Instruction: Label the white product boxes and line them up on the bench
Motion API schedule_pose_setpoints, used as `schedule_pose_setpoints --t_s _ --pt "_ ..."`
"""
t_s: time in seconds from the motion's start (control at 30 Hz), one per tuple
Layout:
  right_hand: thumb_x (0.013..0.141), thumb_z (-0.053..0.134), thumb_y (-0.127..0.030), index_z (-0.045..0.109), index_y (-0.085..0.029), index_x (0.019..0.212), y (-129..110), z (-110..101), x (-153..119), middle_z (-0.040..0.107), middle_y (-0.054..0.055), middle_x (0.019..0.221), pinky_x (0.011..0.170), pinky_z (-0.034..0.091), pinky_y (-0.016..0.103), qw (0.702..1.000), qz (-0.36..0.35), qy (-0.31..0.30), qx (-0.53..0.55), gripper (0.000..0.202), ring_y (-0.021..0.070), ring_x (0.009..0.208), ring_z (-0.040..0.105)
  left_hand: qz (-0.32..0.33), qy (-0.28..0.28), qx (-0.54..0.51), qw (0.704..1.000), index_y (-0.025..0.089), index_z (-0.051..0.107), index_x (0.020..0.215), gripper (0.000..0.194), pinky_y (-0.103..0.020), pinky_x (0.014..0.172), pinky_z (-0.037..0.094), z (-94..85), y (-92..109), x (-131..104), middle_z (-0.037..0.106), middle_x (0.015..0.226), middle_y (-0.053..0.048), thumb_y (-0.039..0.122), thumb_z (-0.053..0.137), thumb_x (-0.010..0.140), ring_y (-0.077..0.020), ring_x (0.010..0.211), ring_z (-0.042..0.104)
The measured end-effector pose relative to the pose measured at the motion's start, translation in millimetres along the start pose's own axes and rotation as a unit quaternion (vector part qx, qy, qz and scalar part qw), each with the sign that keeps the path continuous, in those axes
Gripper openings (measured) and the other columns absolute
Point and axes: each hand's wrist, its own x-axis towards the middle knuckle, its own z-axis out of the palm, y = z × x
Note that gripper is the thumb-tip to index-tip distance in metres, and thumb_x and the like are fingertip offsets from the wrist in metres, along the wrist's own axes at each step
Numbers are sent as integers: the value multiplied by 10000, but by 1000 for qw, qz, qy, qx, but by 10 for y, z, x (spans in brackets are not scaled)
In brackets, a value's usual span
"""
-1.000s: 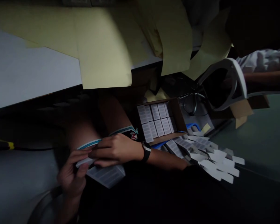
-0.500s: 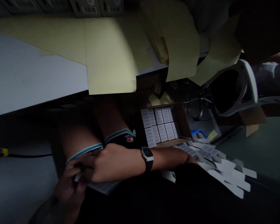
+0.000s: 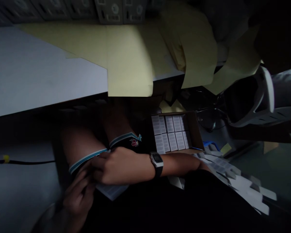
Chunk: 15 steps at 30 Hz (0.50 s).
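My right hand (image 3: 126, 165), with a watch (image 3: 156, 163) at its wrist, lies over the lap with its fingers curled against those of my left hand (image 3: 79, 195). Both hands are closed around a small carton (image 3: 112, 191), whose pale printed side shows below the right hand. The fingertips and the near end of the carton are dark and partly hidden. To the right, an open cardboard box (image 3: 196, 129) holds two rows of small printed white cartons (image 3: 176, 141). Flat unfolded cartons (image 3: 242, 184) lie fanned out beside my right forearm.
A white table (image 3: 48, 77) with yellow paper sheets (image 3: 129, 61) hanging over its edge stands above the lap. Grey boxes (image 3: 111, 11) line its back. At the right are a white plastic frame (image 3: 269, 90) and cables. A black cord (image 3: 31, 162) runs at the left.
The view has shifted, so the table and box appear farther right. Both hands stay together at the small carton; the pale piece seen between the fingers earlier is now hidden.
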Motion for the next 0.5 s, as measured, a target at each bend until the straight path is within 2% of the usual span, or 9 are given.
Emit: schedule_pose_setpoints --t_s 0.07,0.1,0.2,0.3,0.4,0.47,0.5 --pt "1010 444 -191 686 -148 1053 33 40 -45 653 96 1083 542 404 285 1000 2 -2 5 250 195 899 610 43 -20 -6 999 375 731 1000 250 -400 919 628 23 80 63 721 1181 48 223 668 812 -239 1074 706" --pt "1015 443 -215 681 -146 1058 41 70 -72 646 95 1084 557 416 288 1000 9 5 15 252 195 900 601 44 -41 -21 998 381 708 1061 293 -413 966 612 39 123 89 688 1262 43 231 678 811 -244 1134 683" --pt "999 467 -247 673 -136 970 45 173 -147 632 95 1034 649 478 300 996 39 27 72 236 191 902 578 -23 -94 -75 992 344 649 1131 296 -458 1075 543 100 226 136 549 1456 -5 341 673 836 -267 1297 582" --pt "969 505 -265 666 -139 993 41 193 -195 635 94 1038 775 527 314 981 65 43 177 206 188 941 582 -39 -98 -80 991 314 653 1121 240 -393 1049 545 142 276 183 601 1372 -30 346 628 884 -223 1243 612" --pt "957 544 -300 672 -170 1087 54 39 -211 631 98 1116 896 531 354 960 64 99 254 224 207 1054 588 20 -70 -90 993 294 694 1094 213 -327 966 560 105 370 376 652 1218 -32 338 630 896 -187 1128 648" --pt "936 591 -308 662 -204 1161 106 -144 -218 606 103 1197 948 510 398 951 76 176 244 258 229 1138 567 49 -6 -126 991 271 707 1070 218 -334 950 551 24 502 651 651 1201 -38 380 632 897 -196 1132 632" --pt "930 601 -298 655 -220 1176 158 -244 -226 604 97 1190 936 505 401 939 103 238 226 264 228 1131 568 53 43 -149 986 259 708 1055 225 -334 943 546 -28 584 836 653 1202 -37 398 638 893 -197 1133 627"
